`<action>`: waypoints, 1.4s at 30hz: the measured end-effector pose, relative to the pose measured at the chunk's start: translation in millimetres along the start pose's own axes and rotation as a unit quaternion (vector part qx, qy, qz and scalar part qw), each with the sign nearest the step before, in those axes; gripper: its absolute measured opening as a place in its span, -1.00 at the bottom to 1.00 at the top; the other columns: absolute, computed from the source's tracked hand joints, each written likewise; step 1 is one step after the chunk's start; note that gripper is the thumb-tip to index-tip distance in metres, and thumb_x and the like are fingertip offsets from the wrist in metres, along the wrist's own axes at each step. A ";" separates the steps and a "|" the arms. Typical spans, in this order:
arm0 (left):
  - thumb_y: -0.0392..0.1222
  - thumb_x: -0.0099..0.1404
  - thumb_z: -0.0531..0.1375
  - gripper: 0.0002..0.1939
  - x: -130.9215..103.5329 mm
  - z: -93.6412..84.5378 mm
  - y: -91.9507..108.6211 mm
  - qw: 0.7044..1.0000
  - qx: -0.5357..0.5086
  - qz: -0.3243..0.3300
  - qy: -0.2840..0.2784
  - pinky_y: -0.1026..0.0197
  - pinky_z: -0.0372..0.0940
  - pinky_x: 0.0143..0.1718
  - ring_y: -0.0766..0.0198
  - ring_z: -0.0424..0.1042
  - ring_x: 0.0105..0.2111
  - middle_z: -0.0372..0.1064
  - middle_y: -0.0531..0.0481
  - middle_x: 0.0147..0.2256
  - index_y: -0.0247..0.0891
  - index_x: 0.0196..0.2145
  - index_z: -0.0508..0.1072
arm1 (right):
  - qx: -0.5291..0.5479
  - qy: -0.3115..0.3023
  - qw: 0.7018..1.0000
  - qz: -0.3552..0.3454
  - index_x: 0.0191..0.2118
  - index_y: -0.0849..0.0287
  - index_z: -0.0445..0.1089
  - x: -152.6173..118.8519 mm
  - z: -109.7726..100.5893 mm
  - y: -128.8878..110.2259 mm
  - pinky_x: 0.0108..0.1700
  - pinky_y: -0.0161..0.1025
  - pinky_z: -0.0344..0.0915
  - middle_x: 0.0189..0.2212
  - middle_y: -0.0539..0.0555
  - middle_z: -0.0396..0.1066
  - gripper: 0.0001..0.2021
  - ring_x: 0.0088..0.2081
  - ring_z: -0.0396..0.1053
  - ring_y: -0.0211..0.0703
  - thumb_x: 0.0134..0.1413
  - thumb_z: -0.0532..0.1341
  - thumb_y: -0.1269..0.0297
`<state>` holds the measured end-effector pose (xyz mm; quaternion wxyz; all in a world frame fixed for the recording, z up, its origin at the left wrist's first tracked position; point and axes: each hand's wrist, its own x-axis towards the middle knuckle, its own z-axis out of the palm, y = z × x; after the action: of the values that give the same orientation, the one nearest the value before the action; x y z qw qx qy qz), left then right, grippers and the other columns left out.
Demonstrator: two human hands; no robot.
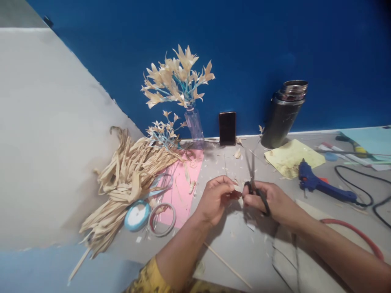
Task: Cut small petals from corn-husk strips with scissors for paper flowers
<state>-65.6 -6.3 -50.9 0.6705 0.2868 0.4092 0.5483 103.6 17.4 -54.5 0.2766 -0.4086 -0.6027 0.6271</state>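
The pair of black-handled metal scissors (pixel 252 176) stands in the right hand (pixel 270 199), fingers wrapped around the handles, blades pointing away from the fingertips. The left hand (pixel 216 199) has thumb and fingertips together on a small pale piece (pixel 236 187), partly hidden, just beside the scissor pivot. Caution: because the left fingertips sit so near the scissors, a slip of the pinched piece could bring skin to a cutting edge. The black cable (pixel 363 198) of the blue plastic glue gun (pixel 325 189), right of the right fingers, could snag a wide sweep. Working room lies ahead of the fingers, over scrap-strewn grey tabletop (pixel 218 167), bounded beyond by the blue wall (pixel 244 61).
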 end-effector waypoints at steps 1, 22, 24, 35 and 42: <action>-0.30 -0.03 0.25 -0.94 0.2 -1.0 2.1 1.000 -0.002 0.010 0.005 0.22 0.23 -0.33 0.32 0.38 -0.49 0.39 0.00 -0.50 -0.32 -0.55 0.41 | -0.020 -0.038 0.999 0.003 -0.40 0.20 0.37 -0.3 0.2 0.9 -0.51 -0.33 0.11 -0.57 -0.02 0.33 -0.66 -0.56 0.18 -0.29 -0.03 0.31 -0.01; -0.33 -0.04 0.21 -0.94 1.7 -5.3 11.5 0.998 -0.002 0.060 0.031 0.24 0.26 -0.46 0.31 0.39 -0.56 0.37 0.04 -0.56 -0.30 -0.58 0.36 | -0.124 -0.149 0.979 0.064 -0.60 0.19 0.25 -4.5 3.7 -0.2 -0.63 -0.41 -0.02 -0.69 -0.03 0.31 -0.70 -0.68 0.07 -0.40 0.05 0.18 0.16; -0.32 -0.03 0.21 -0.94 1.7 -5.7 11.3 0.998 -0.001 0.060 0.030 0.24 0.26 -0.46 0.30 0.39 -0.56 0.37 0.04 -0.56 -0.30 -0.58 0.36 | -0.113 -0.146 0.980 0.079 -0.60 0.18 0.23 -4.7 2.9 3.1 -0.65 -0.42 -0.04 -0.70 -0.03 0.31 -0.70 -0.69 0.06 -0.42 0.05 0.19 0.15; -0.29 -0.03 0.26 -0.93 1.3 -5.8 10.8 0.998 0.047 0.034 0.033 0.23 0.24 -0.38 0.31 0.40 -0.52 0.38 0.02 -0.54 -0.32 -0.56 0.41 | 0.017 -0.013 0.999 0.039 -0.44 0.18 0.34 0.4 2.3 1.6 -0.56 -0.37 0.12 -0.63 -0.09 0.30 -0.72 -0.61 0.17 -0.33 -0.11 0.37 0.11; -0.28 -0.01 0.28 -0.94 -0.9 2.2 1.6 0.994 0.102 0.008 -0.021 0.25 0.21 -0.36 0.35 0.33 -0.51 0.37 0.01 -0.56 -0.31 -0.56 0.47 | 0.065 0.064 0.995 -0.034 -0.31 0.16 0.36 -0.9 -1.4 -0.5 -0.38 -0.31 0.24 -0.46 -0.04 0.37 -0.73 -0.43 0.30 -0.23 -0.12 0.38 0.19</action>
<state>-64.6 -6.7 -48.2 0.6419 0.3686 0.4468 0.5025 105.2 17.5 -53.8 0.3611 -0.4086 -0.5554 0.6278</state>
